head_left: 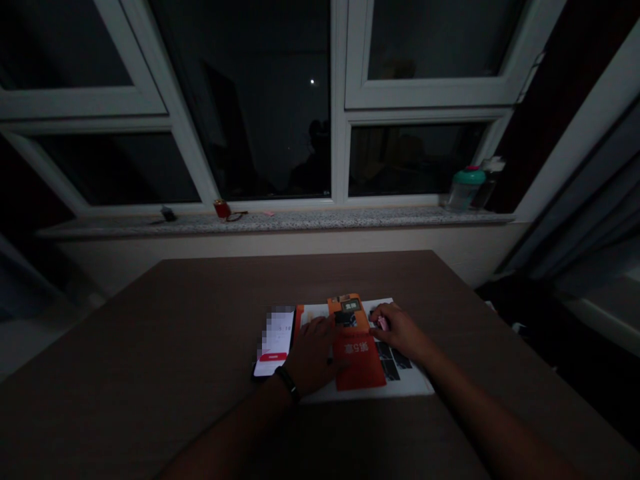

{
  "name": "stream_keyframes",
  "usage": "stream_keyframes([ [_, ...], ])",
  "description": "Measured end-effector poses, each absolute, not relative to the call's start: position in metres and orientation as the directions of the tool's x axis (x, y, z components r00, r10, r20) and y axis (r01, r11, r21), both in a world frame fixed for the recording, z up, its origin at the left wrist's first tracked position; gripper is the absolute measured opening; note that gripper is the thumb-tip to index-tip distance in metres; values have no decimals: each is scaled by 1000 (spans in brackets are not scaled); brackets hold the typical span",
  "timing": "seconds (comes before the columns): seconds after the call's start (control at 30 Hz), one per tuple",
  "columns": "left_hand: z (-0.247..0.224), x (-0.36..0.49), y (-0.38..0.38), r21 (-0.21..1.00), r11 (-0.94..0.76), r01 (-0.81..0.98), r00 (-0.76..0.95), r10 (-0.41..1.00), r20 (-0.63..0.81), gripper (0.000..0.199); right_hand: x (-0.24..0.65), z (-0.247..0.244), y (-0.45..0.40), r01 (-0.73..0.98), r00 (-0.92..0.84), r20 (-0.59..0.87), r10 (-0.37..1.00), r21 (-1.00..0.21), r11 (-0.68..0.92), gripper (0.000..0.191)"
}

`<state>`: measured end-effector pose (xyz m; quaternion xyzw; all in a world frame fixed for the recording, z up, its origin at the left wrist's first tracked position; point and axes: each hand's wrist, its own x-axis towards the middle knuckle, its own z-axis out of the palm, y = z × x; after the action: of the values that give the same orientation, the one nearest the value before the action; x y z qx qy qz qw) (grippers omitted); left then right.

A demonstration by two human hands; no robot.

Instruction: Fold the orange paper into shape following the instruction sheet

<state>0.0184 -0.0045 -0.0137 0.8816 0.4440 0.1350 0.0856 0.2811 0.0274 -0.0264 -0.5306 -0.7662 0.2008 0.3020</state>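
An open book or magazine (407,383) with pictures lies on the brown table, and a red and orange printed piece (361,370) rests over its middle. My left hand (313,353), with a dark band on the wrist, lies spread on the left part of the pages and the red piece's edge. My right hand (397,328) is at the upper right of the pages, its fingers closed round a small pink object (383,323). Left of the book, close to my left hand, a lit phone (275,340) lies on the table.
Beyond the table (210,287) runs a speckled windowsill (310,221). On it stand a small red item (222,209), a small dark item (168,213) and a green-lidded bottle (466,188) beside another bottle (487,183). A curtain (580,193) hangs at the right.
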Motion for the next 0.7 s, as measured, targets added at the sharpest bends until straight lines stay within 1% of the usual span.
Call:
stream_keyframes([
  [0.13,-14,19,-4,266,-592,761,570,805,164,67,281,-26,27,702,-281,240,929,-608,370,19],
  [0.37,-16,18,-4,263,-589,764,569,808,155,67,282,-12,19,693,-387,188,903,-586,419,26],
  [0.47,-17,18,-4,268,-593,759,571,805,164,67,283,-7,17,657,-399,191,897,-623,425,25],
  [0.57,-17,18,-4,267,-591,761,567,807,167,67,285,-4,17,609,-379,240,894,-662,437,21],
  [0.7,-16,17,-3,270,-594,758,569,804,170,67,285,-5,18,575,-318,250,915,-716,395,29],
])
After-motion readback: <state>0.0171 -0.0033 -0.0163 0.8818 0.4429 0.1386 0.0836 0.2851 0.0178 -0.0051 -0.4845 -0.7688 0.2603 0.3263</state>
